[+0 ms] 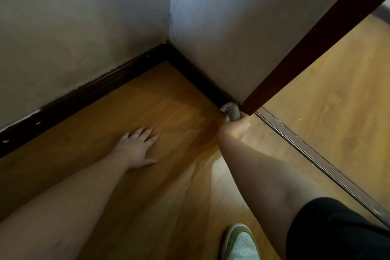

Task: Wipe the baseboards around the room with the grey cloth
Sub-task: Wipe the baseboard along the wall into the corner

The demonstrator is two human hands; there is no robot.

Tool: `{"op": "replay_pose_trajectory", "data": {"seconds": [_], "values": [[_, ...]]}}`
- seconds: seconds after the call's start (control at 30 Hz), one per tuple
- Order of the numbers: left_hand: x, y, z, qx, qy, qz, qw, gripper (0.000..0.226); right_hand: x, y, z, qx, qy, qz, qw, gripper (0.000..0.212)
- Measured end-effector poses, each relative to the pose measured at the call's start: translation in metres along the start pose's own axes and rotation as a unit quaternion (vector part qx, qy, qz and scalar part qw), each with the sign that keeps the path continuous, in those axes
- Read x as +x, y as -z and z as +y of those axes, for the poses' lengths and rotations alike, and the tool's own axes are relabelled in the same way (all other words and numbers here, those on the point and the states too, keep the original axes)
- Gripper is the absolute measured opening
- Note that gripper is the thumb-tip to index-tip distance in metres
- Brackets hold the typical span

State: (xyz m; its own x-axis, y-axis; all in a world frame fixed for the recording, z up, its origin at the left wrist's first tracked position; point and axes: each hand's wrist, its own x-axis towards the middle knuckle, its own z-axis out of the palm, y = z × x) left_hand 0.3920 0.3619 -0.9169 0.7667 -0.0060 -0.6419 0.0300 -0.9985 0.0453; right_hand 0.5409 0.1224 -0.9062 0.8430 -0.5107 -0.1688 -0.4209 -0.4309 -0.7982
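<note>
Grey cloth (231, 113), bunched at centre right of the frame, is being gripped by the right hand (236, 126) against the dark baseboard (202, 78) end beside the door frame (306, 48). The left hand (137, 145) is lying flat and spread on the floor (168, 112). The bunched cloth is likely risking a snag or missed dust at that junction.

Left hand (138, 146) flat on the floor (168, 112), before the left baseboard (88, 93). Right hand (235, 126) further right, cloth (231, 112) against the right baseboard (200, 76) beside the door frame (312, 38). Shoe (241, 243) nearest, behind both.

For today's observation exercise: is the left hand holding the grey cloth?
No, the left hand lies flat on the wooden floor; the right hand grips the grey cloth.
</note>
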Motion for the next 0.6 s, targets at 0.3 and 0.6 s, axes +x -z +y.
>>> {"op": "replay_pose_trajectory", "data": {"seconds": [0.3,0.6], "values": [[-0.012,0.005,-0.016,-0.019,0.035,-0.006,0.999,0.084,-0.025,-0.016,0.007,-0.028,0.03,-0.058,0.997,0.042],[-0.019,-0.011,-0.039,-0.054,0.07,0.008,0.996,0.086,-0.038,-0.074,-0.057,0.01,0.082,-0.162,0.983,0.045]]}}
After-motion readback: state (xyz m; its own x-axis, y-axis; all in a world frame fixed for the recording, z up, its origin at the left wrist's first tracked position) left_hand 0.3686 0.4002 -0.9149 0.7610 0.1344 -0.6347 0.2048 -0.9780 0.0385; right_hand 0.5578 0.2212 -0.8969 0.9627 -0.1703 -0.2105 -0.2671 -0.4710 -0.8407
